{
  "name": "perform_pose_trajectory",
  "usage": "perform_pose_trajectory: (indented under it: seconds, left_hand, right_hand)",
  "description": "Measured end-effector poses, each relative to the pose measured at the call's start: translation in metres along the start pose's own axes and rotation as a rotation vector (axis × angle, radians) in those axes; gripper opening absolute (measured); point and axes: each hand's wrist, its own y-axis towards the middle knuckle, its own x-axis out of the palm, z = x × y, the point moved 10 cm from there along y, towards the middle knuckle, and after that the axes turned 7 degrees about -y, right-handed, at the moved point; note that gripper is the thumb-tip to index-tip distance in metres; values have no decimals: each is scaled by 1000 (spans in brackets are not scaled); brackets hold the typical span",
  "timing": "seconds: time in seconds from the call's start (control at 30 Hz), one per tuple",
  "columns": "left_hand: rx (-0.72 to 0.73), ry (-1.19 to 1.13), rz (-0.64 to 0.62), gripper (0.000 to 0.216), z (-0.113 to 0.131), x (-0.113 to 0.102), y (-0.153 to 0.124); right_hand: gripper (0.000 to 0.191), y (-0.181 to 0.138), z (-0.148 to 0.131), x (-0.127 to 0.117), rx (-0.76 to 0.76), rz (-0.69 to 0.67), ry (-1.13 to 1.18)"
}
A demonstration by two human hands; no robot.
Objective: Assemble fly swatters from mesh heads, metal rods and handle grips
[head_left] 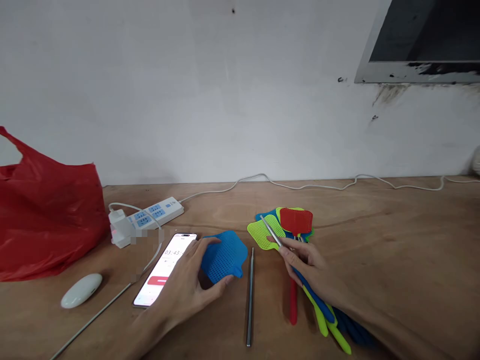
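A blue perforated fly swatter head [221,257] with a short neck lies left of centre. Around it my left hand [195,282] is open, fingers over its upper left edge and thumb close to the neck. My right hand [305,260] is closed on a thin silver metal rod [272,231] that points up and left. A blue handle [317,297] comes out below the hand in line with this rod; the join is hidden. Beneath that hand are several fly swatters, with a red head [296,221] and a yellow-green head [264,232] showing. Between my hands lies another metal rod [250,297].
On the left are a lit phone [182,247], a white oval case [81,290], a power strip [161,211] with a plugged-in charger [120,225], and a red plastic bag [48,215]. A white cable [300,187] runs along the wall at the back of the wooden table [393,250].
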Motion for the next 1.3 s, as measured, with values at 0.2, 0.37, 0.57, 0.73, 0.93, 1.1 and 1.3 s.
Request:
perform_pose_trajectory:
  seconds: [0.2, 0.37, 0.57, 0.73, 0.93, 1.1, 1.3]
  left_hand:
    - [-24, 22, 6, 52, -6, -1, 1]
    - [-38, -1, 20, 47, -6, -2, 2]
    - [-46, -20, 32, 50, -7, 0, 2]
    - [-51, -30, 34, 51, -10, 1, 2]
    - [-150, -218, 139, 59, -21, -8, 2]
    - [-276, -490, 257, 60, -37, -9, 0]
    - [-299, -594, 222, 63, -39, -9, 2]
  right_hand:
    - [60, -9, 3, 29, 109, -305, 98]
    - [51, -22, -2, 44, 158, -531, 134]
    - [48, -25, -4, 46, 136, -582, 137]
    - [48, -22, 5, 42, 164, -509, 119]
    - [37, -19, 3, 37, 170, -451, 145]
    - [32, -13, 0, 30, 167, -379, 141]
    - [33, -14, 7, 34, 205, -429, 157]
